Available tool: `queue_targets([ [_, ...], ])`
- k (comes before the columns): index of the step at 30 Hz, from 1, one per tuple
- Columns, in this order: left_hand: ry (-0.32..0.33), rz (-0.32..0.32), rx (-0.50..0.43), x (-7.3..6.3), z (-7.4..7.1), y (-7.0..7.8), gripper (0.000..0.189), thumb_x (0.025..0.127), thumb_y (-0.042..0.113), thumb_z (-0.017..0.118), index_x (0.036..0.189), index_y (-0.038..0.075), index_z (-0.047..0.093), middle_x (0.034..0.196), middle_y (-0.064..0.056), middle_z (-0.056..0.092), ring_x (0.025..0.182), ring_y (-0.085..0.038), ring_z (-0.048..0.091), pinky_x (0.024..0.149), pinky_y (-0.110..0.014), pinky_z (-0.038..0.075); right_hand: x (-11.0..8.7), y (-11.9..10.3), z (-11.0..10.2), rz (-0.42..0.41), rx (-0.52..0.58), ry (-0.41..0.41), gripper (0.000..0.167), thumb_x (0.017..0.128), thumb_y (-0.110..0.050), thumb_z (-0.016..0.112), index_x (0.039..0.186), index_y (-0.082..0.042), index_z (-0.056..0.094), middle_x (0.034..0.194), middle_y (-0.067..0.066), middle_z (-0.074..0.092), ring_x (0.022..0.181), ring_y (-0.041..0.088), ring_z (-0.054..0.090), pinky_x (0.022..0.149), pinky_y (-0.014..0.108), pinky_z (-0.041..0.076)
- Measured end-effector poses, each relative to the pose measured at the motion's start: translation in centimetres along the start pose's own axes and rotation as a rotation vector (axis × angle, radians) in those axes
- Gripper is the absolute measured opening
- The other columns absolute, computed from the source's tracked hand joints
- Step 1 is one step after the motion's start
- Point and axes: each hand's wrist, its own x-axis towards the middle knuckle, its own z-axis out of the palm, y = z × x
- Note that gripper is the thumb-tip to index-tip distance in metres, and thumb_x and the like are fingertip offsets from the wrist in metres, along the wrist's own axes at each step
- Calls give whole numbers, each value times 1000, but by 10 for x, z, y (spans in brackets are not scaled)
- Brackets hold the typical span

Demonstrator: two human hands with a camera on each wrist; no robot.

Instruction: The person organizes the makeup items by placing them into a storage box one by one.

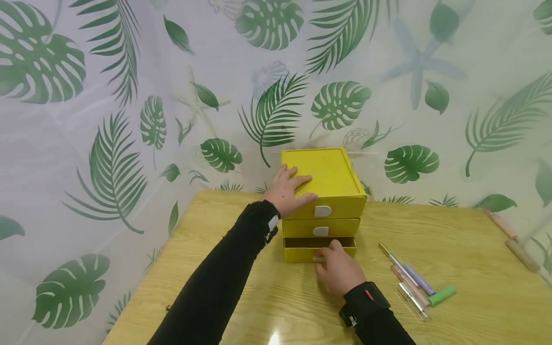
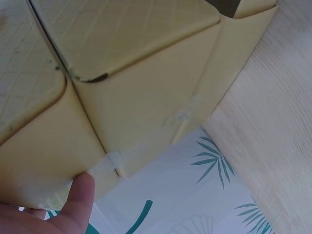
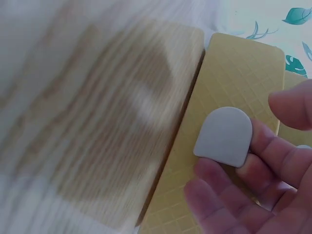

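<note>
A yellow three-drawer box stands on the wooden table near the leaf-print backdrop. My left hand rests on the top at its left front edge, fingers spread; in the left wrist view a fingertip lies against the yellow side wall. The bottom drawer is pulled part way out, its dark inside showing. My right hand is at its front. Around the edge of the drawer's white rounded handle, the right fingers curl, the thumb standing apart. Both upper drawers are closed.
To the right of the box lie several pens, among them a purple pen, a clear silver pen and a green marker. Rod-like pieces lie along the table's right edge, by the backdrop.
</note>
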Motion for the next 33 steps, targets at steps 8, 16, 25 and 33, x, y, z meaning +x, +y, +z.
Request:
queue_targets([
  [8,-10,-13,-24,0,-2,-2,64,98,56,58,154,27,47,167,-9,21,155,-29,2,121,-52,21,-18,-6,3,-27,16,22,19,95,-17,68,111,-8,73,92,1,40,58,12,43,56,30,40],
  [16,0,-6,-37,-1,-3,-5,63,98,55,59,153,26,47,166,-9,22,155,-28,2,121,-52,20,-37,-12,5,-24,12,5,21,95,-20,70,113,-10,74,89,0,36,51,11,36,49,27,29],
  [25,12,-2,-36,0,-3,-1,63,98,55,59,153,26,49,166,-9,23,155,-28,2,121,-52,20,-51,-17,1,-32,8,10,21,93,-20,72,112,-10,73,89,-2,36,54,9,38,51,26,34],
  [33,-14,8,-37,1,0,2,63,98,55,58,153,26,47,166,-10,22,155,-29,2,121,-53,20,-71,-16,1,3,16,-30,21,93,-21,72,111,-12,74,89,-4,38,54,8,38,49,24,36],
])
